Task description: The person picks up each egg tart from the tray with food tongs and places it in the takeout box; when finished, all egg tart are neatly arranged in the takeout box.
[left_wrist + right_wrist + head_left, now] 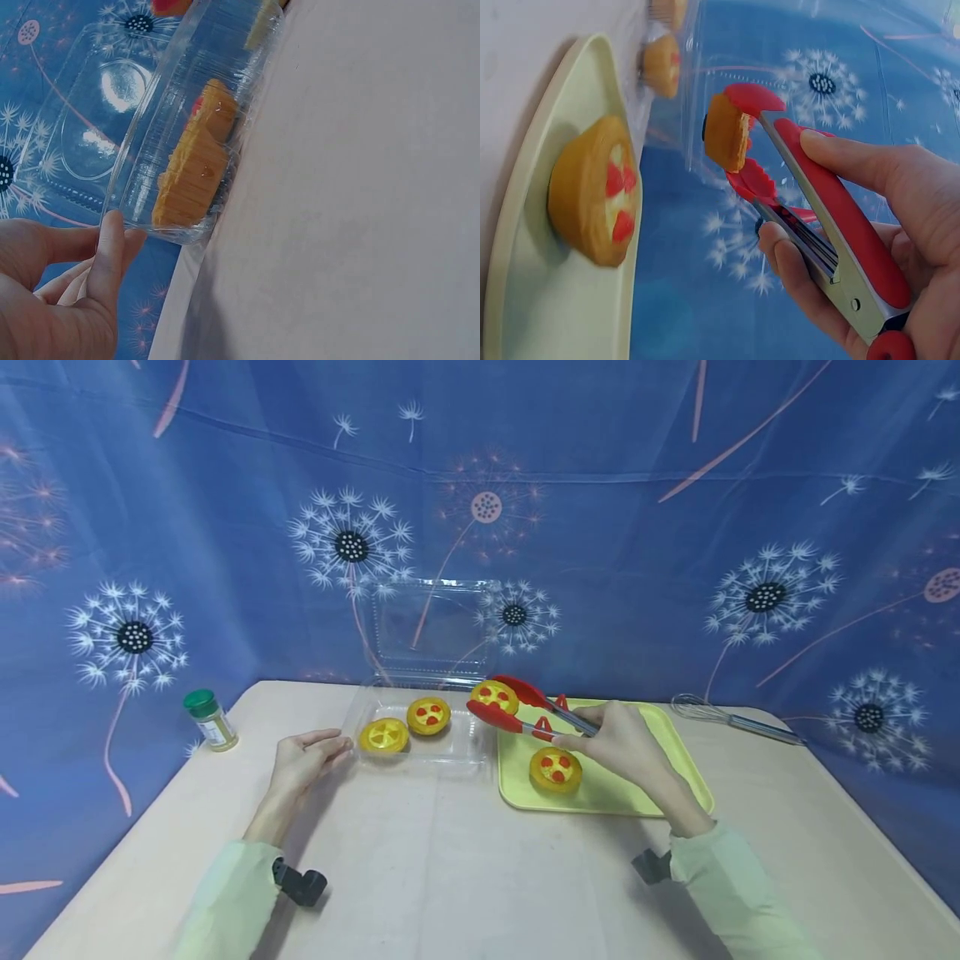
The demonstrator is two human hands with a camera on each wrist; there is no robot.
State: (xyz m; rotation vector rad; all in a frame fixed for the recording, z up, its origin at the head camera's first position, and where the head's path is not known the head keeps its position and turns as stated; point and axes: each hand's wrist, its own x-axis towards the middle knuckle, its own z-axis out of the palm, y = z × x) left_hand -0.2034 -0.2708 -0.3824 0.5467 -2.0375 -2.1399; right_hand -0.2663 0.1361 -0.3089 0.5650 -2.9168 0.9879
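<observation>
My right hand (626,745) grips red-tipped metal tongs (829,225) by their handles. Between the tong heads sits an egg tart with red pieces on top (726,133), held up over the gap between tray and container. Another red-topped tart (556,770) rests on the yellow tray (626,802) below. At the left, my left hand (306,762) pinches the near-left rim of an open clear plastic container (468,747) with thumb and fingers. Inside it lie a red-topped tart (428,716) and an all-yellow tart (383,737), side by side in its left part.
The container's clear lid (431,627) stands up at the back, against the blue dandelion-print cloth. A green-capped shaker bottle (212,722) stands at the far left. Behind the tray's right end lies a wire whisk (738,720) on the pale table (465,877).
</observation>
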